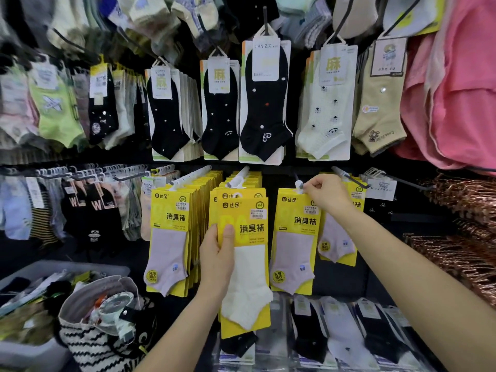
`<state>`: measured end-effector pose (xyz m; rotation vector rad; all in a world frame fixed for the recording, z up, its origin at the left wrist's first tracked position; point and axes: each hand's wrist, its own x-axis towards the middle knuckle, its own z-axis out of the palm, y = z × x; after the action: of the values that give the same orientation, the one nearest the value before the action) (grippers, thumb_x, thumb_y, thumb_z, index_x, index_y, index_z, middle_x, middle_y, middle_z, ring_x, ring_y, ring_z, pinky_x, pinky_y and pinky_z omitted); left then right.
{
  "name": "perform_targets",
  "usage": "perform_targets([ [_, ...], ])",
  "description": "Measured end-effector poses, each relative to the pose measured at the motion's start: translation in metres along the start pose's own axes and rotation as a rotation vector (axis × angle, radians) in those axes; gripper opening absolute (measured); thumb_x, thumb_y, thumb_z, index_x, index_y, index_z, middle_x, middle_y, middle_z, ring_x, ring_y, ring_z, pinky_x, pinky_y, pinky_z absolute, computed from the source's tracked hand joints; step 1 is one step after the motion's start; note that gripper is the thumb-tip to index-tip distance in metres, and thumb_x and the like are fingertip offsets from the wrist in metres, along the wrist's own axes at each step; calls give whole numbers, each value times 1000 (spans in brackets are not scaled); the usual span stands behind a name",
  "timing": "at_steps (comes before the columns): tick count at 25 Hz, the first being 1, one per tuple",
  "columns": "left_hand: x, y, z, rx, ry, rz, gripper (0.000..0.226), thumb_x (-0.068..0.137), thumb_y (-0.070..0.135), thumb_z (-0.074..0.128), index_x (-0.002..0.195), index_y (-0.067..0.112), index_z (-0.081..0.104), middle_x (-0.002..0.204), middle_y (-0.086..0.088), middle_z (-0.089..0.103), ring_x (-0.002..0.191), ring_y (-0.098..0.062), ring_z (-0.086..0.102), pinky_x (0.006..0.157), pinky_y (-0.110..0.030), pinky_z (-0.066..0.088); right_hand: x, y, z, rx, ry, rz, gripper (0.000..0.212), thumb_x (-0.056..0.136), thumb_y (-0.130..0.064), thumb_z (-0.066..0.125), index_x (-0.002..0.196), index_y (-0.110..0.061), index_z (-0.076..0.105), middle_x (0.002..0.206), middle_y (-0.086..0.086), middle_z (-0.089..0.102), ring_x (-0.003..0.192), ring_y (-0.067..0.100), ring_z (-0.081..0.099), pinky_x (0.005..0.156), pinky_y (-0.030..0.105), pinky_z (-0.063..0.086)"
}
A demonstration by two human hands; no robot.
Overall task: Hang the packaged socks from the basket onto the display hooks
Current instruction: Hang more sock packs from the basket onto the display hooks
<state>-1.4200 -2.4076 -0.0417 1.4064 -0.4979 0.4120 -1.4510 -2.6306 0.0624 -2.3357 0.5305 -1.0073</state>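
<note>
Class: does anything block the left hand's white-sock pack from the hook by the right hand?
Yes: the right hand pinches a lilac-sock pack at the hook tip, blocking the white-sock pack.

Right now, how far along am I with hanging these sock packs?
Done: stacks of yellow packs hang on neighbouring hooks. In hand: your right hand pinches a lilac-sock pack at a hook tip; your left hand grips a white-sock pack, not yet hung. Left: that pack, plus whatever the striped bag holds; I can't tell.
</note>
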Motion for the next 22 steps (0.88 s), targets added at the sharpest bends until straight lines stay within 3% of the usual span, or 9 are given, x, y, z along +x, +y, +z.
perform_targets([
  [2,-1,1,6,11,-14,-5,18,94,28,52,88,15,62,85,-4,67,75,-7,60,67,-26,50,-11,-4,-6,51,135,-96,21,88,-20,53,72,-10,64,73,2,62,76,22,57,67,36,49],
  [3,-3,1,9,10,-17,-8,19,93,29,54,86,13,62,85,-8,67,73,-7,58,66,-26,49,-21,-9,-8,118,161,-152,22,89,-25,54,68,-19,59,70,-6,57,73,15,56,63,33,45],
  [5,-7,3,20,6,-26,-19,18,89,31,58,85,14,63,81,-2,66,67,-1,57,60,-16,46,-42,-17,-9,219,45,-225,26,88,-38,56,65,-28,52,64,-12,50,62,3,50,56,19,39],
  [8,-14,7,39,1,-46,-47,12,86,29,65,86,17,64,81,7,67,70,6,58,61,-10,45,-58,-14,-7,276,-156,-170,21,83,-41,63,76,-24,55,71,-9,57,66,4,52,61,15,41],
  [11,-18,11,55,4,-39,-60,8,83,27,69,81,23,62,81,9,66,73,6,58,60,-7,42,-58,-5,-19,369,-160,-115,17,84,-32,66,76,-24,53,70,-5,55,65,8,50,61,23,41],
  [15,-21,13,65,-7,-124,-99,11,81,28,70,79,27,59,82,10,67,80,-3,61,66,-18,49,-54,0,-29,266,-179,-187,13,87,-26,62,76,-21,64,73,-2,60,69,10,49,64,26,40],
  [20,-24,6,67,74,-151,-82,12,82,30,69,77,28,57,81,11,65,77,0,59,61,-11,44,-48,5,-30,211,-219,-167,20,87,-23,63,67,-24,62,66,-11,55,63,2,47,62,23,38],
  [22,-24,4,66,75,-116,-75,16,87,26,63,74,25,54,72,11,59,66,4,55,54,-8,39,-43,7,-27,242,-194,-114,24,90,-20,59,65,-23,59,62,-7,52,59,6,44,60,24,39],
])
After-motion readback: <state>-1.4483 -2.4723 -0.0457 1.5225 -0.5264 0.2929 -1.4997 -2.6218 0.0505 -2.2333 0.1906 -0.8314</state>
